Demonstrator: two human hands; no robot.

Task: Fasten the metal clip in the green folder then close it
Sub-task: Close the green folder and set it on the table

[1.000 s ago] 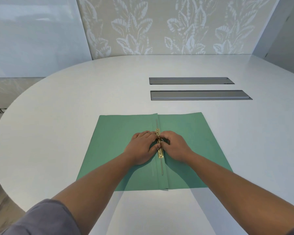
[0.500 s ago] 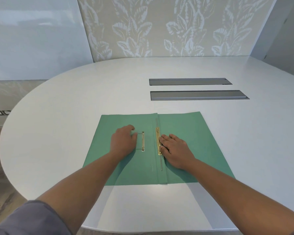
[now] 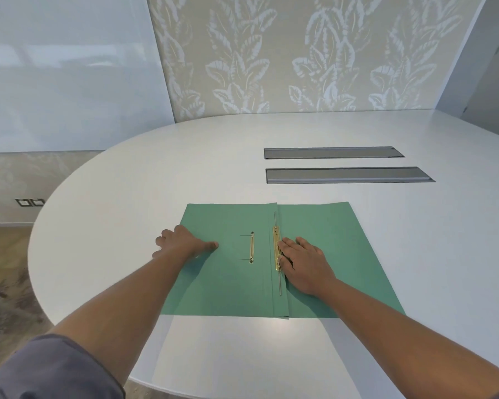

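Note:
The green folder [image 3: 228, 283] lies open and flat on the white table. A brass metal clip [image 3: 277, 249] runs along its spine, with a thin metal rod below it. A second brass strip [image 3: 251, 249] lies on the left flap. My right hand [image 3: 304, 264] rests flat on the right flap, fingertips touching the clip. My left hand [image 3: 182, 243] sits at the left flap's outer edge, thumb on top of the flap and fingers at or under the edge.
Two grey recessed cable trays [image 3: 349, 175] are set into the table [image 3: 127, 182] behind the folder. The table's rounded edge curves close on the left and front. A patterned wall stands behind.
My left hand left the clip at the spine and slid leftward across the left flap to its outer edge. My right hand stayed flat beside the clip.

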